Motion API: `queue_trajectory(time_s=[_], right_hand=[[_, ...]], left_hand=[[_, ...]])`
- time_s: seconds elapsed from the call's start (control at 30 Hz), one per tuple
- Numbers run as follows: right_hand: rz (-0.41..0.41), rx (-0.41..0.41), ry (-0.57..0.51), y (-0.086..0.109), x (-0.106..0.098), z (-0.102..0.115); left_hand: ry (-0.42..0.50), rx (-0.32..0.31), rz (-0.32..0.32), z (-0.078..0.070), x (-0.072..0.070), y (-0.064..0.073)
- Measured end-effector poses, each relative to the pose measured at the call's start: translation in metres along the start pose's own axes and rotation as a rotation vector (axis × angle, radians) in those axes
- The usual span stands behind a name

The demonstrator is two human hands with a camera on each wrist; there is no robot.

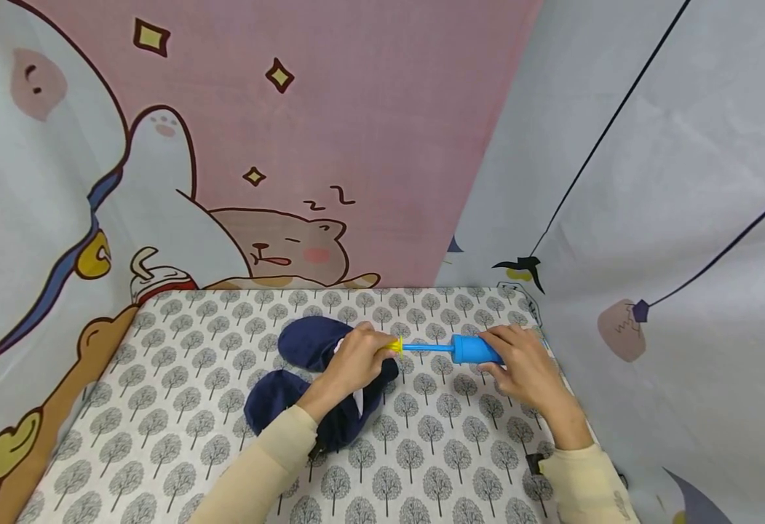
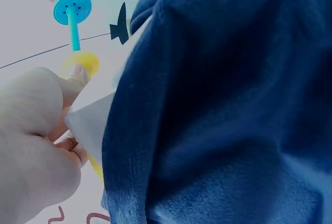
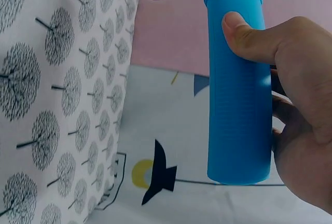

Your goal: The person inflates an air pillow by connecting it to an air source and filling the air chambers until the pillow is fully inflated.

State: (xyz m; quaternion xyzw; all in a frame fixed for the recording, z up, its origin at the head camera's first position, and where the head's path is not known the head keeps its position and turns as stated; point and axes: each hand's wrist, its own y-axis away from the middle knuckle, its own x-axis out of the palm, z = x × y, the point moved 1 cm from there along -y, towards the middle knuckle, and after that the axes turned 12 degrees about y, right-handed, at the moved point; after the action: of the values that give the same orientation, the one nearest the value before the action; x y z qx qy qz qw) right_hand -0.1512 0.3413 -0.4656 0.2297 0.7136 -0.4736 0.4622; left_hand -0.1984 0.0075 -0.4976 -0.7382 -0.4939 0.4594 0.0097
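A hand pump [image 1: 474, 349] with a blue ribbed cylinder lies level above the table, its thin blue rod drawn out to the left. My right hand [image 1: 520, 364] grips the cylinder, thumb along its side in the right wrist view. At the rod's other end, my left hand [image 1: 356, 356] pinches the yellow end piece [image 2: 85, 64]. Under and beside the left hand lies a navy plush U-shaped neck pillow [image 1: 310, 342]. A white label [image 2: 93, 120] hangs from the pillow by the left fingers; it hides part of the yellow piece.
The table [image 1: 448, 466] is covered with a tree-print cloth. Cartoon-printed curtains [image 1: 389, 145] stand at its back and sides. A small black object [image 1: 535, 463] lies by the right sleeve, partly hidden.
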Motion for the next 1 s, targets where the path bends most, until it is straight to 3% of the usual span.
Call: queue_trajectory(time_s=[0.47,0.7,0.83,1.0], right_hand=[[-0.010,-0.057,-0.018,-0.022,0.006,0.026],[0.017,-0.059,-0.044,-0.029,0.011,0.035],[0.016,-0.074,-0.046,-0.034,0.013,0.042],[-0.001,-0.093,-0.047,-0.038,0.014,0.049]], left_hand=[[0.021,-0.001,-0.028,0.000,0.001,0.002],[0.109,0.074,-0.087,0.025,0.018,0.002],[0.113,0.095,-0.104,0.035,0.026,0.003],[0.080,0.099,-0.095,0.020,0.020,0.001]])
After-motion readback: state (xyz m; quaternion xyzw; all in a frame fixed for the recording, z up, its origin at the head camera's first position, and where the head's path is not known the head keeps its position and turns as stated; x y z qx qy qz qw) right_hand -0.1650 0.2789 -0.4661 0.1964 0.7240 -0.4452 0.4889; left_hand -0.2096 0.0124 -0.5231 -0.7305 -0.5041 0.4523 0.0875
